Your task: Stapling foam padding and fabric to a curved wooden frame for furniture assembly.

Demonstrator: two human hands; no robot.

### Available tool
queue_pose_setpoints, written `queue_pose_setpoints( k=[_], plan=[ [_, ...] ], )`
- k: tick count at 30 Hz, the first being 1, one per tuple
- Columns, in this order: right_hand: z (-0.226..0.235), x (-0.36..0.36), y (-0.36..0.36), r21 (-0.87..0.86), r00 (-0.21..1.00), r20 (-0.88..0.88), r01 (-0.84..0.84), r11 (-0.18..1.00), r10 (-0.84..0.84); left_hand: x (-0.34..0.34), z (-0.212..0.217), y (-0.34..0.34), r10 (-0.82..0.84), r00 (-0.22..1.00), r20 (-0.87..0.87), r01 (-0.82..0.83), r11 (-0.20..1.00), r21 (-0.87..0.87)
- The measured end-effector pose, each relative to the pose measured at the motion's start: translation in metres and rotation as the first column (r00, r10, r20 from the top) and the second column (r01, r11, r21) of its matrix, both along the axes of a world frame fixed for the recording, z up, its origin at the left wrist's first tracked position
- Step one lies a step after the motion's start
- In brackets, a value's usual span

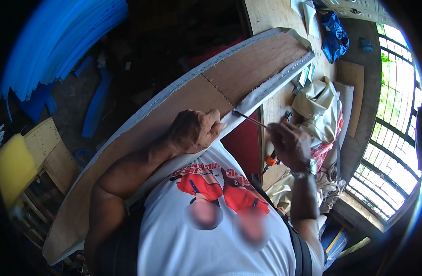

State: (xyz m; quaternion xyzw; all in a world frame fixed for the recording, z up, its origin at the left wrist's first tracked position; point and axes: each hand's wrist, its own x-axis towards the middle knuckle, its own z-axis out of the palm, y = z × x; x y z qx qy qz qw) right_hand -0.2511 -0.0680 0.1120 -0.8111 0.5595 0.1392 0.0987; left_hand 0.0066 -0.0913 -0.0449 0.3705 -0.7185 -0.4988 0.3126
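Observation:
A long curved plywood panel (183, 99) lies slantwise in front of me, with white fabric (257, 96) folded over its edges and fastened along the rim. My left hand (196, 131) is closed at the near edge, its thumb and forefinger against the fabric; whether a small piece sits between them is hidden. In my right hand (290, 143) is a small hammer (253, 120) with a thin shaft. Its dark head rests at the near edge, just right of my left hand and close to a seam across the plywood.
Blue foam sheets (59, 41) are stacked at the far left, above a yellow foam block (13, 168). On the right, a wooden table (271, 16) bears cream cloth (317, 108) and an orange-and-black tool (271, 160). A barred window (390, 119) stands beyond.

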Motion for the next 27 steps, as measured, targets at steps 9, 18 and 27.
queue_pose_setpoints(
  k=[9, 18, 27],
  plan=[
    [-0.146, -0.035, 0.091, 0.496, -0.126, 0.683, 0.803, 0.33, -0.719, 0.014, 0.027, -0.023, -0.066, 0.997, -0.03, 0.065, 0.998, -0.019],
    [-0.192, -0.2, 0.042, -0.35, 0.432, 0.466, 0.892, 0.287, -0.773, 0.012, 0.031, -0.008, -0.053, 0.997, 0.047, 0.052, 0.999, 0.017],
    [-0.112, -0.261, 0.058, 0.01, 0.295, -0.309, 0.952, 0.307, -0.904, 0.014, 0.03, -0.004, -0.025, 1.0, 0.013, 0.025, 1.0, -0.016]
  ],
)
